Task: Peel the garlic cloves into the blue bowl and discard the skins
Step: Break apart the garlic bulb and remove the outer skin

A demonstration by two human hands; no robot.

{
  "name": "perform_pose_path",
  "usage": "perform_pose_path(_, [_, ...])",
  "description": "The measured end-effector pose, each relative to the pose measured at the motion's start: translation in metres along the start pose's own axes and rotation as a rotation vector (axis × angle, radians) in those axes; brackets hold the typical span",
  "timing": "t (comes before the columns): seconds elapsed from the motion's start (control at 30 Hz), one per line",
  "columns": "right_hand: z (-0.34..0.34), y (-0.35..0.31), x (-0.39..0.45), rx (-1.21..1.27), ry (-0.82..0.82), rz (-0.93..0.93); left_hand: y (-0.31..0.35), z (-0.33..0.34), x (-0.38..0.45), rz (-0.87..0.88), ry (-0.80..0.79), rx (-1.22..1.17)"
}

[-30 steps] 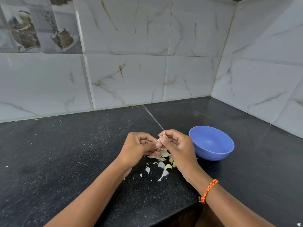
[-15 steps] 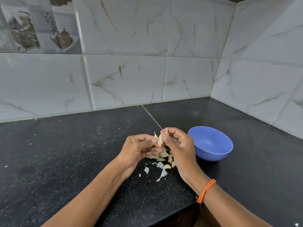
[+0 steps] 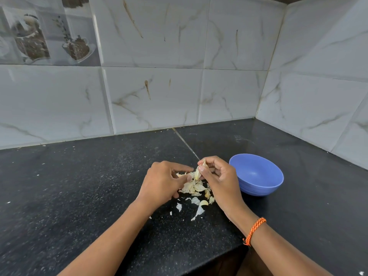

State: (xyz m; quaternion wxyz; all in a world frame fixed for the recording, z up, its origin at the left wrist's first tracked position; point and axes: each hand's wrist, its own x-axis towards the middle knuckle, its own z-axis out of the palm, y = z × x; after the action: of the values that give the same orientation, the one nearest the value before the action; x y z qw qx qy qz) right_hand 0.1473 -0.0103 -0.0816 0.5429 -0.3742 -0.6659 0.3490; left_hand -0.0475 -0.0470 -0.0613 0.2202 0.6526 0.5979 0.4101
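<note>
Black granite worktop [image 3: 79, 196], blue bowl [image 3: 256, 175] right, looks empty. My right hand [image 3: 221, 180] pinches garlic clove [image 3: 200, 169]; left hand [image 3: 163, 182], fingers loose, at skin pile [image 3: 194, 186]. Pull skin off downward, then clove to bowl.

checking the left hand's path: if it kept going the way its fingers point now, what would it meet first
Probably the garlic clove pinched in the right hand; the left hand points right at it, though depth is hard to judge.
</note>
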Motion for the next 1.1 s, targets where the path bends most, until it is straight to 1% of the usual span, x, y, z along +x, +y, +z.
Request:
perform_pose_path(0.1, [0.0,0.0,0.0,-0.011,-0.002,0.009,-0.001,-0.003,0.0,0.011,-0.012,0.11])
perform_pose_path(0.17, [0.0,0.0,0.0,-0.018,-0.008,0.013,-0.002,-0.003,0.001,0.025,0.029,0.198])
perform_pose_path(0.2, [0.0,0.0,0.0,-0.018,-0.013,0.016,-0.003,-0.003,0.002,0.038,0.057,0.193])
perform_pose_path(0.27, [0.001,-0.001,0.0,-0.019,-0.024,0.011,-0.003,-0.002,0.003,0.075,0.063,0.066])
perform_pose_path(0.33, [0.001,-0.001,0.0,-0.008,-0.03,-0.002,0.0,-0.001,0.003,0.092,0.018,-0.105])
perform_pose_path(0.5, [0.004,-0.004,-0.002,0.034,-0.028,-0.029,0.002,0.007,0.0,-0.039,0.013,-0.394])
perform_pose_path(0.6, [0.006,-0.003,-0.004,0.044,-0.028,-0.049,0.004,0.011,0.0,-0.065,-0.008,-0.517])
perform_pose_path(0.8, [0.006,0.002,-0.001,-0.004,-0.017,-0.046,0.003,0.011,-0.001,-0.075,-0.014,-0.557])
perform_pose_path(0.97, [0.008,0.003,0.0,-0.078,0.014,-0.043,0.005,0.012,0.0,-0.062,0.052,-0.518])
perform_pose_path(1.1, [0.009,-0.002,-0.003,0.041,-0.025,0.019,0.006,0.01,-0.001,-0.059,0.089,-0.498])
